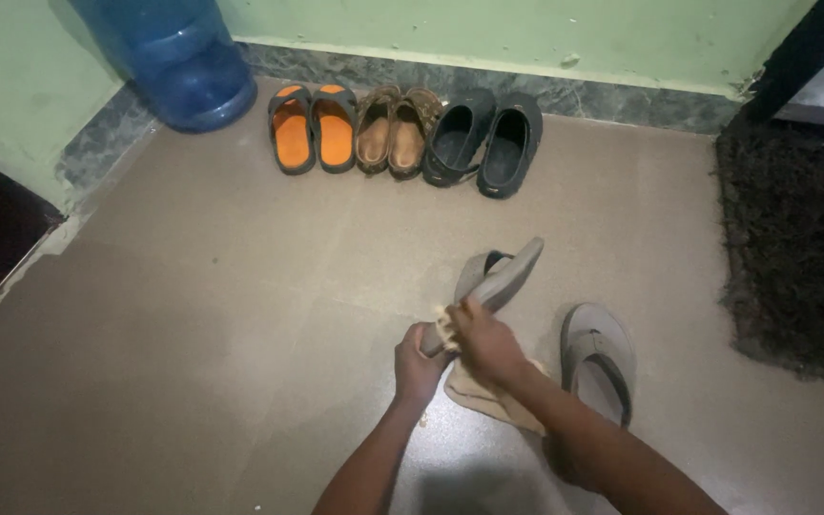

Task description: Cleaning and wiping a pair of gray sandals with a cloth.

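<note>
A grey flip-flop (pixel 498 281) is held above the floor and rubbed with a cloth.

The flip-flop's heel end is gripped by the left hand (pixel 419 367), fingers closed around the flat, rubbery sole, which is tilted edge-up. A pale, crumpled cloth (pixel 488 399) is pressed against the sole by the clenched right hand (pixel 484 341), the loose end hanging below the wrist. Its matching flip-flop (pixel 599 358) lies flat just to the right on the smooth beige floor (pixel 193 315). A dark shaggy mat (pixel 798 238) is seen further right. Against the green wall, orange-lined slides (pixel 313 127), brown sandals (pixel 396 131) and black slides (pixel 484 141) are lined up (toes to the wall), beside a blue water bottle (pixel 183 57).
</note>
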